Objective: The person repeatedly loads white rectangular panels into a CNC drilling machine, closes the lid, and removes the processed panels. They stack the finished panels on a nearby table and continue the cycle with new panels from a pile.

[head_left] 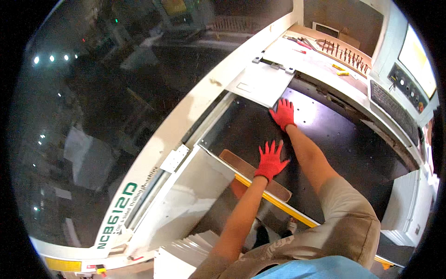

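Note:
Both of my hands wear red knitted gloves. My left hand is spread over the black machine table, its wrist crossing a brown strip along the near edge. Farther off, my right hand reaches the near right corner of a white panel, fingers stretched apart. Its thumb side is at the panel's edge; whether it presses on the panel I cannot tell. The panel lies flat under small clamps at its far edge. Neither hand has anything in its grasp.
A white machine frame with a dark window rises at the left. Drill bits stand in a rack at the back, near pliers. A keyboard and control panel are at right. White panels are stacked at right and lower left.

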### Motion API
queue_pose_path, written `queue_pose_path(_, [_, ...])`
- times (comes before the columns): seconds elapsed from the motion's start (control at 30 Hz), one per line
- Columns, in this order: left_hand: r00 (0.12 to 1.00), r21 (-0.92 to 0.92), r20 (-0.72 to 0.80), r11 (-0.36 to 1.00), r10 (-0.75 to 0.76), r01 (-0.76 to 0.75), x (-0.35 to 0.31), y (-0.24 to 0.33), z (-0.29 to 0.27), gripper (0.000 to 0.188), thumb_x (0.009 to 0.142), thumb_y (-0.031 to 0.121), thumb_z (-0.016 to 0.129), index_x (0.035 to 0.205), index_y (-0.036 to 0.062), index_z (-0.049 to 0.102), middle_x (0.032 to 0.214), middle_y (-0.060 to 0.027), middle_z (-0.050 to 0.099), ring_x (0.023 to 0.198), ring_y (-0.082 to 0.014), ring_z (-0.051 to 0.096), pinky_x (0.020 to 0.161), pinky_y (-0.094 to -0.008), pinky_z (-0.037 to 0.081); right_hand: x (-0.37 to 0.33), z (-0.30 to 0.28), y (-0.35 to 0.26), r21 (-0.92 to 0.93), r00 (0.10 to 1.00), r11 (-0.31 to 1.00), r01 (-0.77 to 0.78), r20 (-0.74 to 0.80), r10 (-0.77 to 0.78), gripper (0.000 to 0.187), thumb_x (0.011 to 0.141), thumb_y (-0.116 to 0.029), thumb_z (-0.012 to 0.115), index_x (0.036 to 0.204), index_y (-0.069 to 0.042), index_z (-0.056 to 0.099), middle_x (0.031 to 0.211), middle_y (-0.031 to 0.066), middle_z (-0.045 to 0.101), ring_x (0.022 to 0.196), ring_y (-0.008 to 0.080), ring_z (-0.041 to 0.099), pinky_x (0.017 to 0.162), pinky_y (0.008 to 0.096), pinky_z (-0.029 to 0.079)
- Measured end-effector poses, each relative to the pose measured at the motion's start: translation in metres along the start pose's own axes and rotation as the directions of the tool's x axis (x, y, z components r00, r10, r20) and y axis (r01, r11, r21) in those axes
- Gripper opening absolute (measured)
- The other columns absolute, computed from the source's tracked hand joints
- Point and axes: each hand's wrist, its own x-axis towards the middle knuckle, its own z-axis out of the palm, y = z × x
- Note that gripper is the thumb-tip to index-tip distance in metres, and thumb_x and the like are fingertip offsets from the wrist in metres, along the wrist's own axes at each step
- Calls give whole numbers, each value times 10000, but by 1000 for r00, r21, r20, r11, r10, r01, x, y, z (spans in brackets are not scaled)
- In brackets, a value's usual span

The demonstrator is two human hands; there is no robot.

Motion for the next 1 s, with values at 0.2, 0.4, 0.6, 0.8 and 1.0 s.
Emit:
queue_pose_path(0.2, [996,66,-55,995,-73,77,-59,28,-2,888,929,612,648,1651,206,328,1620,-206,413,1499,-455,346,1224,-693,186,-108,-38,28,177,986,973,149,51,-160,706,941,-517,647,1475,-62,567,1566,185,496,1487,407,388,1265,584,217])
queue_pose_path(0.4, [962,-27,-167,977,-215,214,-103,49,-7,810,895,524,727,1576,186,447,1604,-161,447,1504,-413,349,1227,-658,223,-238,-96,62,258,965,945,203,111,-238,718,919,-492,683,1480,-60,561,1562,189,500,1509,405,359,1273,580,204])
queue_pose_path(0.6, [943,-20,-208,965,-259,260,-164,84,12,754,971,446,662,1634,245,363,1630,-208,387,1514,-489,295,1229,-679,186,-332,-142,94,313,946,919,240,139,-294,735,889,-486,722,1459,-48,571,1558,195,494,1497,417,366,1278,591,187])
queue_pose_path(0.8, [875,-70,-143,886,-463,458,-193,113,31,740,1005,391,631,1660,264,311,1670,-279,289,1510,-526,286,1230,-613,256,-332,-151,93,336,939,909,247,149,-310,733,894,-507,722,1472,-86,563,1583,176,482,1500,421,370,1273,619,176])
queue_pose_path(1.0, [882,-41,-59,884,-467,465,-196,141,3,915,912,518,723,1663,226,290,1662,-209,343,1477,-441,382,1192,-629,295,-335,-144,102,326,930,909,260,170,-327,742,911,-538,693,1512,-135,531,1601,165,468,1523,412,348,1280,614,146])
